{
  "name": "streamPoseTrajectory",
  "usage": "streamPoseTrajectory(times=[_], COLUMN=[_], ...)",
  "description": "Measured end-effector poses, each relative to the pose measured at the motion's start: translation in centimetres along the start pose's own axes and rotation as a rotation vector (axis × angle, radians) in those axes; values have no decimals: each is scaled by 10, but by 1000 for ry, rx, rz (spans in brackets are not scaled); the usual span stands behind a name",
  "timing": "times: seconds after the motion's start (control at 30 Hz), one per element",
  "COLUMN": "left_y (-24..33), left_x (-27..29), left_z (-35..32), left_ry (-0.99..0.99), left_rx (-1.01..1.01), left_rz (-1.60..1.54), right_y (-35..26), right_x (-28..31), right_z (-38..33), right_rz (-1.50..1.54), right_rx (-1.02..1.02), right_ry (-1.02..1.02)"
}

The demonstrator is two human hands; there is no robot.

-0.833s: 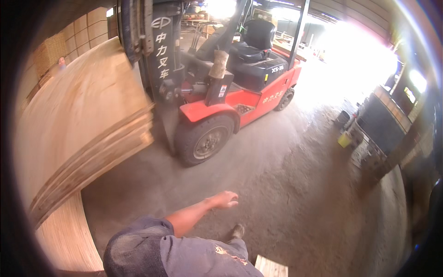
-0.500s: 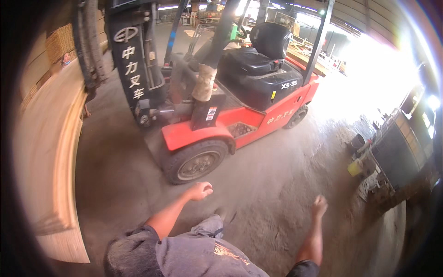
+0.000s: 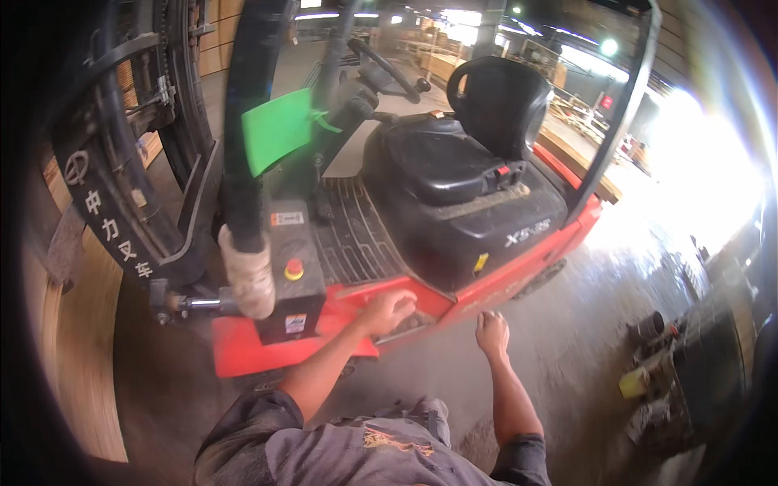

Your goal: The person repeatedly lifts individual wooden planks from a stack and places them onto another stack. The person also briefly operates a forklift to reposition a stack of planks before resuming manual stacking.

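Note:
A red forklift (image 3: 454, 309) with a black seat (image 3: 442, 158) stands right in front of me. My left hand (image 3: 389, 313) is in front of its red side step, near the floor plate (image 3: 356, 231); the fingers are loosely bent with a gap at the thumb, and nothing is in them. Whether that hand touches the body I cannot tell. My right hand (image 3: 492, 330) hangs beside the red side panel, apart from it, curled into a loose fist with nothing visible inside. A steering wheel (image 3: 385, 69) and a green sheet (image 3: 277, 132) by the front post are farther in.
Stacked wood sheets (image 3: 89, 356) stand at the left by the black mast (image 3: 113, 202). A red and yellow button (image 3: 293, 269) sits on the front cowl. At right are a dark cabinet (image 3: 713, 356) and a yellow container (image 3: 634, 383). Strong light enters at the upper right.
I have moved closer to the forklift, which now fills more of the view. Both hands are higher in the picture and nearer its side. The green sheet has come into plain view.

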State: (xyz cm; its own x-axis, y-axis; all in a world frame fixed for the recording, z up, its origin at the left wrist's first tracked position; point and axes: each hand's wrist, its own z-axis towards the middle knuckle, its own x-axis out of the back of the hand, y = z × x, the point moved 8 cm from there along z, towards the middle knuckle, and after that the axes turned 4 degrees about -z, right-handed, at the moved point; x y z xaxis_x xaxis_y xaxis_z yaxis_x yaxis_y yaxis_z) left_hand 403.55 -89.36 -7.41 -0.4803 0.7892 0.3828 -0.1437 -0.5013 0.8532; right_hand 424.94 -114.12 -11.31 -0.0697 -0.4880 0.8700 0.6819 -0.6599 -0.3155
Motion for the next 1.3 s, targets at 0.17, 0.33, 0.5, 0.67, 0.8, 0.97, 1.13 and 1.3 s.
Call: streamPoseTrajectory(times=[0.17, 0.33, 0.5, 0.67, 0.8, 0.97, 1.13, 1.3], left_y=[-29, -49, -116, -175, -132, -144, -193, -169], left_x=[57, 156, 269, 391, 419, 440, 450, 426], left_z=[223, 425, 585, 672, 735, 767, 772, 769], left_ry=[321, 618, 735, 1162, 1222, 1127, 1032, 971], left_rx=[-57, -71, 162, 288, -79, -68, 85, 35], left_rz=[161, 584, 906, 844, 1179, 1159, 1393, 1446], right_y=[-53, -123, -180, -170, -161, -168, -173, -174], right_x=[-40, -76, -147, -235, -262, -254, -253, -249], right_z=[297, 577, 758, 787, 799, 802, 800, 790], right_rz=[240, 248, 143, 232, 220, 267, 211, 254], right_rx=[405, 578, 618, 698, 629, 647, 643, 664], right_ry=[282, 311, 240, 193, 106, 2, 22, 120])
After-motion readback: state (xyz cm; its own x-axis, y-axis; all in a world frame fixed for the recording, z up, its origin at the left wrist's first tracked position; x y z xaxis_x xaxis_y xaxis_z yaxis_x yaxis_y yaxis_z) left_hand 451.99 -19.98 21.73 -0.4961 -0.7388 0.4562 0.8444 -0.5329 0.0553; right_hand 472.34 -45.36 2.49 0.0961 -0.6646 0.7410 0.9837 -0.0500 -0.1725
